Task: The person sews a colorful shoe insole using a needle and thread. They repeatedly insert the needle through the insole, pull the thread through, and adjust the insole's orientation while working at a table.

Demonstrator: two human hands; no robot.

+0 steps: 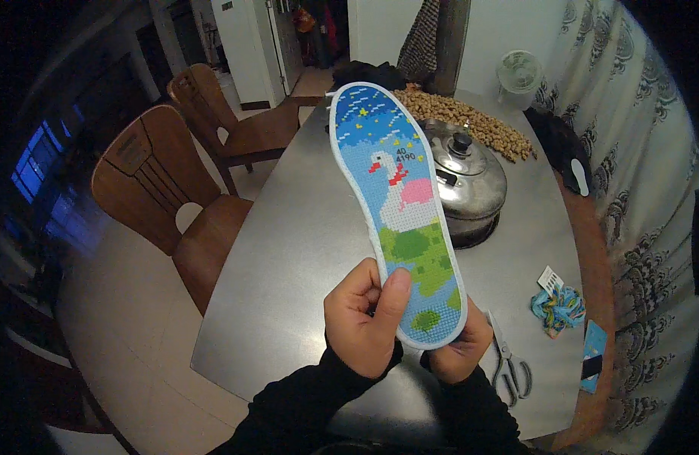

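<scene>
A cross-stitch shoe insole (409, 207) with a white goose, green patches and a blue sky is held up above the table, its patterned face towards me. It has a white bound edge and bears printed digits. My left hand (363, 318) grips its lower left edge, the thumb lying on the patterned face. At the lower right edge, my right hand (463, 347) holds the heel end from behind, with most of its fingers hidden by the insole. Just right of that hand, a pair of scissors (510, 364) lies on the table.
On the grey table (292, 267) a lidded steel pot (477, 182) stands behind the insole, and peanuts in shells (469, 122) are heaped farther back. Blue and multicoloured thread (559, 310) with a tag lies to the right. Wooden chairs (147, 176) line the left side; a patterned curtain (648, 227) hangs right.
</scene>
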